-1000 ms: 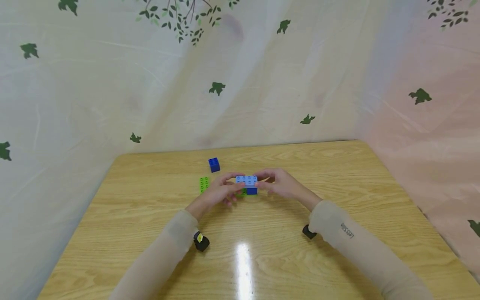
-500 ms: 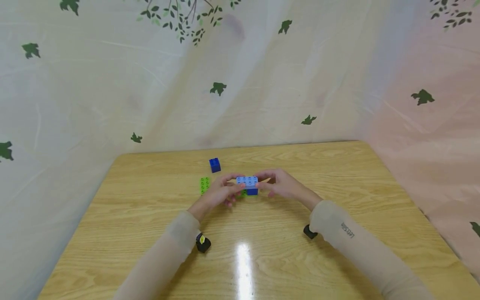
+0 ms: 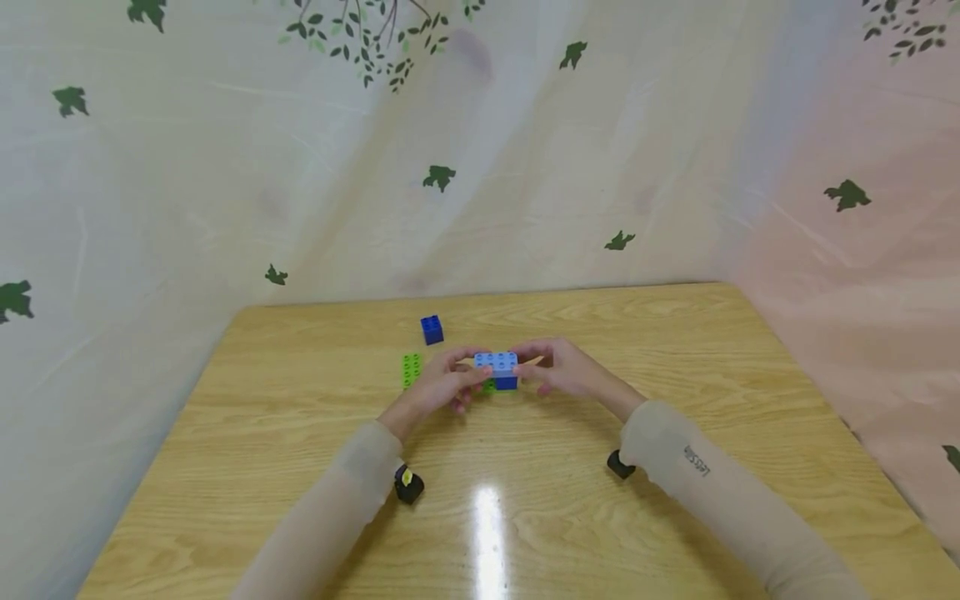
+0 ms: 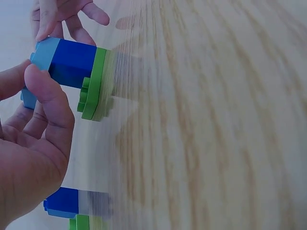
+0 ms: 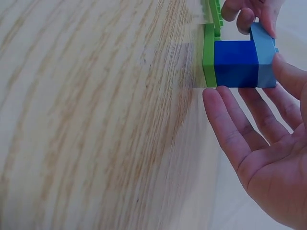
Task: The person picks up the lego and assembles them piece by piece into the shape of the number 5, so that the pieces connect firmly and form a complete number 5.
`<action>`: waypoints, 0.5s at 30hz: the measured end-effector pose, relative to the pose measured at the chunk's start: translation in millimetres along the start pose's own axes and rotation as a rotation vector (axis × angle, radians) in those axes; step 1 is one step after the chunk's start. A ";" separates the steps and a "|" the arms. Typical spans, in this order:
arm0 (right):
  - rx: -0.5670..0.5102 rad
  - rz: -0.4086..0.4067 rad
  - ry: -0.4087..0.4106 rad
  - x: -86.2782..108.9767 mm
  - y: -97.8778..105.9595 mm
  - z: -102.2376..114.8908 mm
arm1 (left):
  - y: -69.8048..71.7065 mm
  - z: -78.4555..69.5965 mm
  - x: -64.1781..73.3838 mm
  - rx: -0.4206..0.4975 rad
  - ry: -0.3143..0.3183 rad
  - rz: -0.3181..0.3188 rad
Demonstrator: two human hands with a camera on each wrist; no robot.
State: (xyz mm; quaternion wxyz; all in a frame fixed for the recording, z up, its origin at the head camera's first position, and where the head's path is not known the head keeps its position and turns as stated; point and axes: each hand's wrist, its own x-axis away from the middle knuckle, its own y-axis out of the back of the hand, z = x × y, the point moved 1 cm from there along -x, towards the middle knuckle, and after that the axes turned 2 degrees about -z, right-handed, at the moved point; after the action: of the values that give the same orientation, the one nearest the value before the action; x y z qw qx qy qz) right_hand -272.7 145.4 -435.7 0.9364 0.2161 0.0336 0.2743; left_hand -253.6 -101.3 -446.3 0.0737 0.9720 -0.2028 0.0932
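A light blue brick point(image 3: 496, 362) with studs on top sits across a dark blue brick point(image 5: 236, 63). The dark blue brick stands at one end of a thin green plate point(image 4: 97, 81) on the table, so part of the light blue brick overhangs the plate's bare studs. My left hand point(image 3: 442, 386) pinches the light blue brick's left end between thumb and fingers. At its right end, my right hand point(image 3: 564, 368) holds it the same way; the lower fingers stretch out beside the stack in the right wrist view.
Left of my left hand lies another green studded plate point(image 3: 411, 368), partly covered by the hand. A loose dark blue brick point(image 3: 432, 330) stands farther back on the wooden table point(image 3: 600, 533). A patterned cloth point(image 3: 517, 150) hangs behind the table's far edge.
Both hands stay on the light blue brick with hardly any movement. The head view has drifted slightly, so everything appears a little farther right.
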 end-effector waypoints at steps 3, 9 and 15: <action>0.011 0.003 -0.002 0.8 -0.8 0.5 | 0.5 0.8 0.4 0.003 0.003 0.003; 0.020 0.011 0.031 0.0 -1.6 1.1 | 0.3 1.1 0.5 -0.001 -0.003 0.004; -0.046 0.001 0.036 -3.8 -4.4 -1.1 | 0.4 -0.5 2.3 -0.015 -0.002 -0.001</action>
State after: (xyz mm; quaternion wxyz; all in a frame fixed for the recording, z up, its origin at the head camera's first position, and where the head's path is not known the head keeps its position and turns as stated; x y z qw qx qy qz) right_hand -274.0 140.5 -438.8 0.9403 0.1895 0.0440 0.2792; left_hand -251.8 -102.5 -445.4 0.0809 0.9716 -0.2032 0.0906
